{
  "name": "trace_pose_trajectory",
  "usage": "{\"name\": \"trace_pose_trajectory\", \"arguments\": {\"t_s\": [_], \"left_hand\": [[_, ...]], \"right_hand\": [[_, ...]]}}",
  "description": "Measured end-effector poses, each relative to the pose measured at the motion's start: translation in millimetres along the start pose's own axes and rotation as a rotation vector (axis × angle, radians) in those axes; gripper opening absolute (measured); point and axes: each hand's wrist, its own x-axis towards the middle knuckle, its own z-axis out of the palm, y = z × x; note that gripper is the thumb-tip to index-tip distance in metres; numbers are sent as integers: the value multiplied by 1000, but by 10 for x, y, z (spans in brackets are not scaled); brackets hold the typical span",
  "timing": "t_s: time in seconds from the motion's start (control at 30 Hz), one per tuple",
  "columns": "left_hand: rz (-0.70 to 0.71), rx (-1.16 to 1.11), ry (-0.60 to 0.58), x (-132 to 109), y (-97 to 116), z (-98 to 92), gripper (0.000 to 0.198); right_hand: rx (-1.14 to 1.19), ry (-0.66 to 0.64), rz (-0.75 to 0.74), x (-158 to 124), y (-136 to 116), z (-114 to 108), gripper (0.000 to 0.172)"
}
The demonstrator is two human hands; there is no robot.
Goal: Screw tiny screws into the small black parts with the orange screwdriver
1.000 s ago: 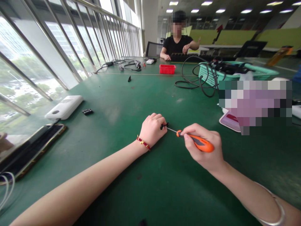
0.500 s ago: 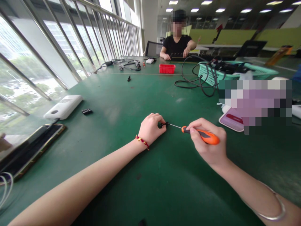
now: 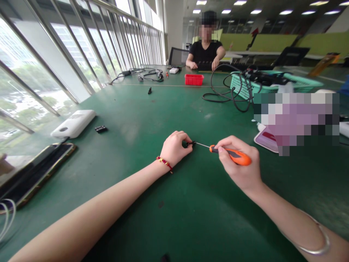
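Our left hand (image 3: 174, 147) pinched the small black part (image 3: 191, 144) between thumb and forefinger, closed firmly on it, low over the green table (image 3: 152, 120) and well right of the white power bank (image 3: 74, 123). We judged the part light, rigid and easily dropped; it was best held by its sides. It protruded just past the fingertips. Our right hand (image 3: 241, 169) was wrapped around the orange handle of the screwdriver (image 3: 231, 155), farther right of the power bank, with the thin tip touching the part.

glossy plastic screwdriver handle (image 3: 236, 157), matt green table (image 3: 169, 109)
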Motion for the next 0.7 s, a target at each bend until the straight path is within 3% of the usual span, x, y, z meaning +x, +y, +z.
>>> {"name": "trace_pose_trajectory", "arguments": {"t_s": [0.03, 0.17, 0.23, 0.3, 0.47, 0.53, 0.7], "left_hand": [[-1, 0, -2, 0, 0, -1, 5], [7, 11, -4, -5, 3, -2, 5], [14, 17, -4, -7, 3, -1, 6], [16, 24, -7, -7, 0, 1, 5], [19, 30, -6, -4, -11, 6, 5], [18, 32, -6, -4, -10, 5, 5], [20, 35, -18, -8, 0, 1, 6]], "right_hand": [[7, 13, 9, 1, -2, 4, 2], [52, 135, -7, 23, 0, 31, 38], [77, 149, -7, 36, 3, 40, 47], [81, 115, 29, 40, -2, 39, 45], [15, 21, 84, 17, -31, 24, 13], [15, 65, 36, 16, -28, 29, 17], [69, 176, -29, 45, -4, 44, 48]]}}
